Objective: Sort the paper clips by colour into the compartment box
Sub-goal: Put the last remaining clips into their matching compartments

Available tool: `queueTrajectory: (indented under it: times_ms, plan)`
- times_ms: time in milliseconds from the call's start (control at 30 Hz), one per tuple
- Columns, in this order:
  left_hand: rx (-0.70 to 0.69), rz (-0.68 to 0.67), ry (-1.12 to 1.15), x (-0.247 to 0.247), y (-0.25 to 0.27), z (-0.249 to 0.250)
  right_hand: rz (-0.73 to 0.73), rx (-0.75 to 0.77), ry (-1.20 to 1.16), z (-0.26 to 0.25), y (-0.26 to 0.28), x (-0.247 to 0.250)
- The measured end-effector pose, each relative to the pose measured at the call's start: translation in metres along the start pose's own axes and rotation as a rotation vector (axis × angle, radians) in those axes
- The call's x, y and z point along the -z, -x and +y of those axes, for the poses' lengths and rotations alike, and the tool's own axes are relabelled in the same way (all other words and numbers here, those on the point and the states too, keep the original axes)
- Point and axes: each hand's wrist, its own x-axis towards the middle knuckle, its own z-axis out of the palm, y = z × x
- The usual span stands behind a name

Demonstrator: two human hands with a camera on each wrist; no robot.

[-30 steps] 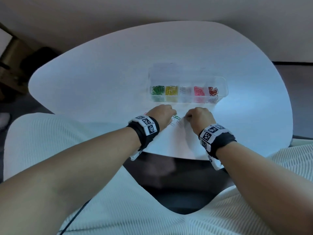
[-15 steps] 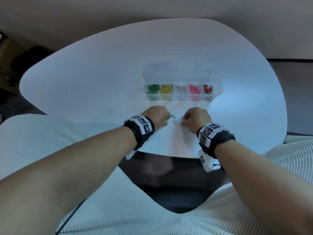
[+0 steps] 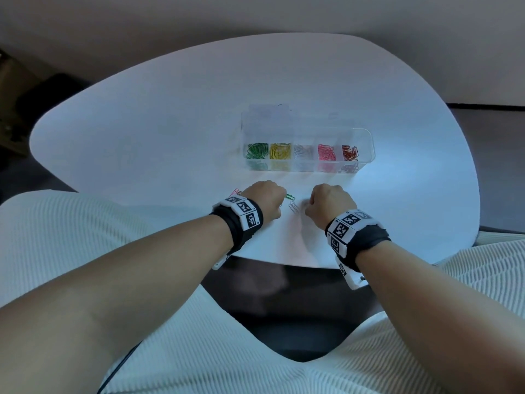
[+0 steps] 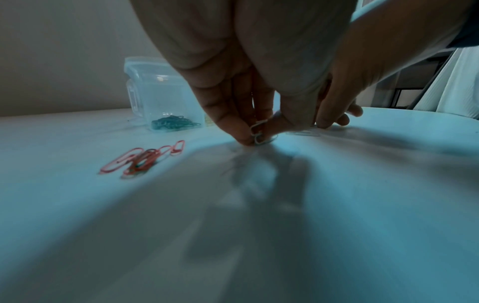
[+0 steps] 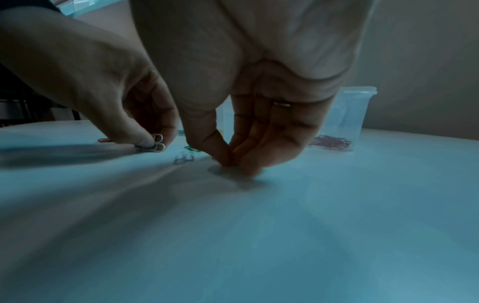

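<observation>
Sort is mostly done. Compartment box (image 3: 366, 143) sits open mid-desk (image 3: 170, 123), five bays filled left to right: green, yellow, white, pink, red.

Left on the desk, all near the front edge:
- small red/pink clip pile (image 4: 145, 157) just left of the left hand
- one green clip (image 3: 290, 197) between the hands
- a pair of white clips (image 3: 293, 207) beside it

Left hand (image 3: 264, 199): fingers curled down, thumb and fingertips pinching white clips (image 4: 258, 133) against the desk; grip looks set but not lifted.

Right hand (image 3: 329, 203): fingertips (image 5: 243, 162) bunched together, pressed to the desk. Can't tell whether anything is between them (white on white, and blurred).

Judgement: a handful of clips to go; white bay next, then green and the red/pink pile.
</observation>
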Motion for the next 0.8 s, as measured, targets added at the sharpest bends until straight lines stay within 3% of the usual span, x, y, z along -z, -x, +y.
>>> queueTrajectory:
  times_ms: [267, 467, 633, 800]
  plan:
    - [-0.030, 0.011, 0.045, 0.004, 0.001, -0.003, -0.124, -0.048, -0.070, 0.000, 0.000, 0.001]
    - [-0.047, 0.159, 0.185, 0.007, 0.002, -0.005, 0.036, 0.073, -0.276, -0.005, 0.004, 0.007]
    - [-0.012, 0.241, 0.269, 0.013, 0.003, -0.010, 0.009, 0.210, -0.104, -0.014, 0.002, -0.004]
    - [0.019, 0.256, 0.280, 0.019, 0.005, -0.014, -0.029, 0.213, 0.064, -0.023, 0.007, -0.009]
